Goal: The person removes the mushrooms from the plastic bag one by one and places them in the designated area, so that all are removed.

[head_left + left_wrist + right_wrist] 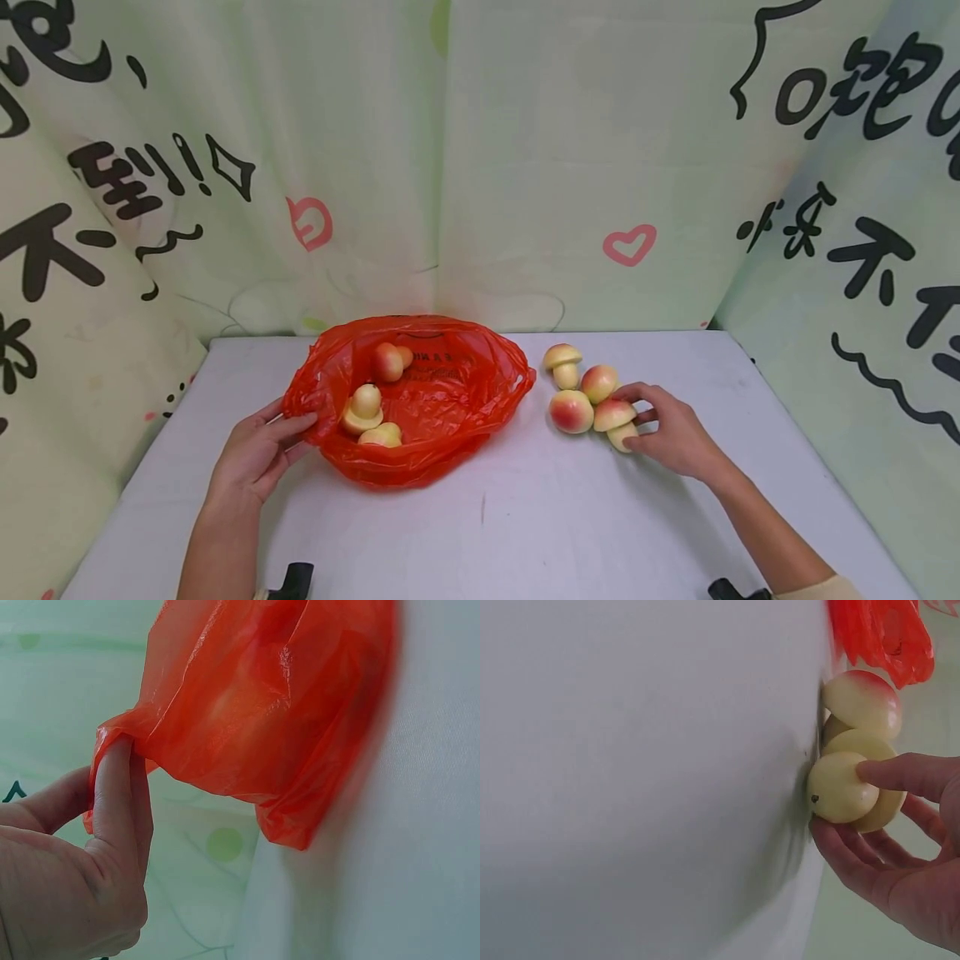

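A red plastic bag stands with its mouth spread wide, and a few toy mushrooms show inside it. My left hand pinches the bag's left rim between thumb and fingers; in the left wrist view the thin film is folded over the fingertips. To the right of the bag, my right hand grips a toy mushroom with a reddish cap and pale stem. Its thumb presses the stem end in the right wrist view, while the other fingers reach around the far side. The mushroom lies low, close over the table.
Beside the gripped mushroom sit three more: one with a tan cap, one with a red-yellow cap, and a rounder red one. The white table meets printed cloth behind and at both sides.
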Tool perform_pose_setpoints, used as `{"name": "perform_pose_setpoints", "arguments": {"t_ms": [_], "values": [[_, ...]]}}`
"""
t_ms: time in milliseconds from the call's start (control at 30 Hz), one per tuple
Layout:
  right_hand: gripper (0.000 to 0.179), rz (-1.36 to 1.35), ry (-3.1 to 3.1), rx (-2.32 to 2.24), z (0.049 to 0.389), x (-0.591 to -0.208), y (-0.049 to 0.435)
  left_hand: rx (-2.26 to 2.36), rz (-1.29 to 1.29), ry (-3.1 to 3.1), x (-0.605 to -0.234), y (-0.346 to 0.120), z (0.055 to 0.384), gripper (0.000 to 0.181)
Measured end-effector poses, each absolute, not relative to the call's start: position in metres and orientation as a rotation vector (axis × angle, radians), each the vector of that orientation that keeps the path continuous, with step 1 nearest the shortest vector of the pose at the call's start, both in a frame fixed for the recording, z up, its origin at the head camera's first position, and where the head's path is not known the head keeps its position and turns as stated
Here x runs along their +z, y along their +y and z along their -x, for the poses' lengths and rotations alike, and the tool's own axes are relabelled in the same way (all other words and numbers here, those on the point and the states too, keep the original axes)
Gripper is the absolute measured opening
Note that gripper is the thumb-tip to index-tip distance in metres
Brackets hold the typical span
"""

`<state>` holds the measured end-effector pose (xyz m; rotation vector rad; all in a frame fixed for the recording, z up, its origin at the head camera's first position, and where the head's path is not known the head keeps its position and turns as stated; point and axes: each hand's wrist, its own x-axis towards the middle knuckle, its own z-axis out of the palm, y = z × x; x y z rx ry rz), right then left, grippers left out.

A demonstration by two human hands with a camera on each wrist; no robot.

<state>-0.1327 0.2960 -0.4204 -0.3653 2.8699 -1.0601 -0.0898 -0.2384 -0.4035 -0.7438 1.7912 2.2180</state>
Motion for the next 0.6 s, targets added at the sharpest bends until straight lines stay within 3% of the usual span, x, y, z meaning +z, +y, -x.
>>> {"name": "perform_pose_setpoints", "arguments": {"t_ms": [600], "values": [[0.059, 0.400, 2.826, -1.138, 0.1286, -0.4233, 0.2963, 2.214, 0.747, 1.798, -0.4025, -0.2359, 0.0883, 0.083]]}}
